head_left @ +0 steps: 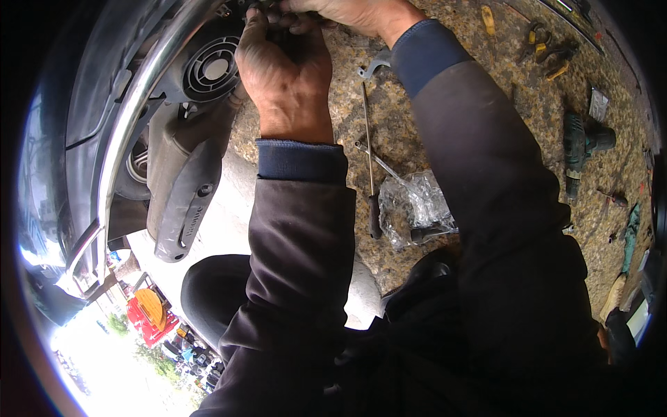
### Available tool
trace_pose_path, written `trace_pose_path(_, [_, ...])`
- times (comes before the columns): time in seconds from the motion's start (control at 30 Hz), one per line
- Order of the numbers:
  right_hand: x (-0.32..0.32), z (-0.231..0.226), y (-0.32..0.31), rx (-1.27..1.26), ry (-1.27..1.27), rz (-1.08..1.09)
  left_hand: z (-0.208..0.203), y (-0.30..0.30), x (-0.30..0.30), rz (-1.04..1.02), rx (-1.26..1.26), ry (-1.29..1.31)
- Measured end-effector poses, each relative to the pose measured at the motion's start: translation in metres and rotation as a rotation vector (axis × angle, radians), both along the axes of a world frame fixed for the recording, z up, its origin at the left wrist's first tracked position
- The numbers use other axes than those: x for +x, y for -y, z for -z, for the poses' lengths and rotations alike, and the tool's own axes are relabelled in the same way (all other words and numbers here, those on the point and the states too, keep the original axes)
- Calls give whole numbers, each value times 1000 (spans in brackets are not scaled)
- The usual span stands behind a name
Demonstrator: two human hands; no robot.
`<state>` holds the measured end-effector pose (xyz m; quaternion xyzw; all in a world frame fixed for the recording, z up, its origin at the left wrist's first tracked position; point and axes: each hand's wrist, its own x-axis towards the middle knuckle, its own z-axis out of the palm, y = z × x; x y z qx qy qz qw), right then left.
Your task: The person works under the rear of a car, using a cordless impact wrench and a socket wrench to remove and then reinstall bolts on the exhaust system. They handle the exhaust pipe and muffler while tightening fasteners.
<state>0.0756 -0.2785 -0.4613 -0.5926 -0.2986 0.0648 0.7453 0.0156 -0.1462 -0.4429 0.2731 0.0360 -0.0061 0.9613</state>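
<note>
Both my hands meet at the top edge of the head view, beside the engine of a scooter. My left hand [286, 76] has its thumb up and its fingers curled around something dark that I cannot make out. Coming in from the right, my right hand [358, 14] has its fingers bent close to the left fingertips; the frame edge cuts off part of them. Just left of my hands is a round slotted engine cover [212, 68]. Below it hangs the grey exhaust muffler [182, 187]. A curved grey metal lever [376, 64] lies on the ground below my right hand.
On the stone-like ground lie a long screwdriver [374, 212], a wrench [379, 161], a clear plastic bag [415, 208], yellow-handled pliers [538, 40] and a green power drill [575, 149]. The scooter's chrome rail [125, 132] runs along the left.
</note>
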Motion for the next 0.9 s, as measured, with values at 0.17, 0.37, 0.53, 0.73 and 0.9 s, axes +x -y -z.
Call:
trace_pose_path(0.17, [-10, -3, -6, -269, 72, 425, -4, 1, 4, -92, 225, -41])
trace_pose_path(0.37, [-21, 5, -16, -405, 233, 553, 3, 14, -6, -395, 471, -138])
trace_pose_path(0.53, [-21, 2, -25, -418, 293, 666, 26, -6, 4, -475, 1292, 279])
trace_pose_path(0.73, [-20, -6, -6, -301, 52, 287, 44, -18, 10, -462, 1053, 115])
trace_pose_path(0.9, [-22, 0, -14, -78, -36, 304, 6, 23, 2, -533, 922, -10])
